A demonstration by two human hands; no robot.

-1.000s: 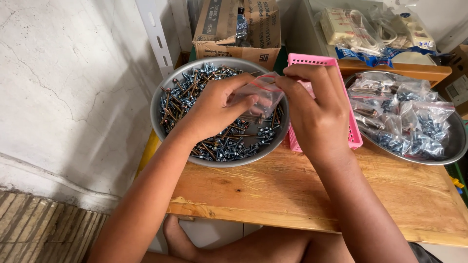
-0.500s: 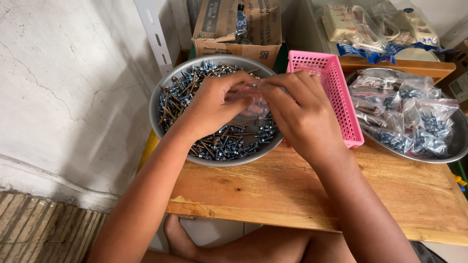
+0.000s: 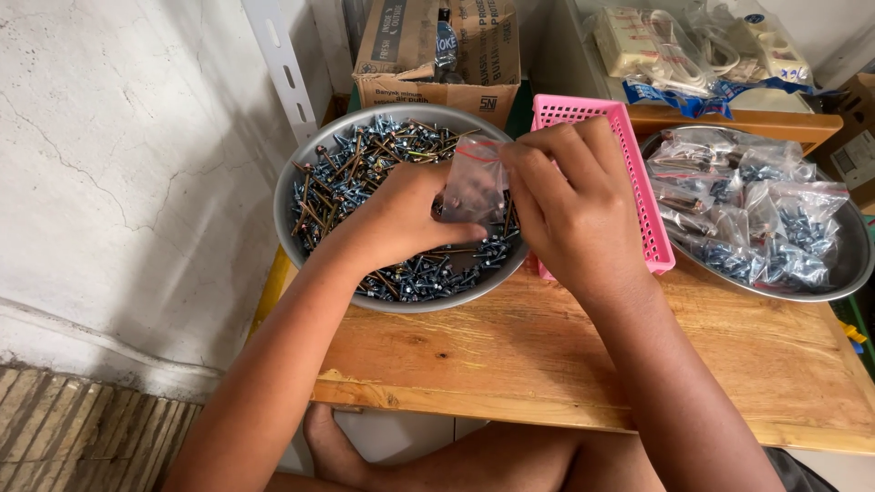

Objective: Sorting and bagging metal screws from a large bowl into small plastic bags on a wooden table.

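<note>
nearest the viewer: bare wooden table [image 3: 565,364], light grain, edge toward the lap.

above it, left hand [image 3: 401,219] curled over the round metal bowl [image 3: 301,182], fingertips closed on the lower side of a small clear plastic bag [image 3: 474,187]. right hand [image 3: 570,196] pinching the bag's upper rim at the red zip strip, thumb and forefinger pressed together, remaining fingers folded. bag held upright between both hands, directly over the bowl's right half, apart from the loose screws [image 3: 365,169] — dark shanks, bluish heads — heaped below. bag contents hard to make out; cannot tell how full.

judged step: closing or opening the zip mouth. for a clean result:
- keep the bag above the bowl, so any dropped screw falls back into stock.
- hold the mouth level; support the base from beneath with the left fingers.
- run the pinch along the strip from one end to the other, not at one spot only.
- keep screw points away from the film — sharp tips likely to puncture thin plastic.

just right of the bowl: pink slotted basket [image 3: 638,182], long side toward the hands, partly hidden by the right hand. further right: second metal bowl [image 3: 852,264] with filled bags [image 3: 766,219] piled inside.

farthest: cardboard box [image 3: 437,55] behind the first bowl, white plastered wall [image 3: 128,164] at left.
</note>
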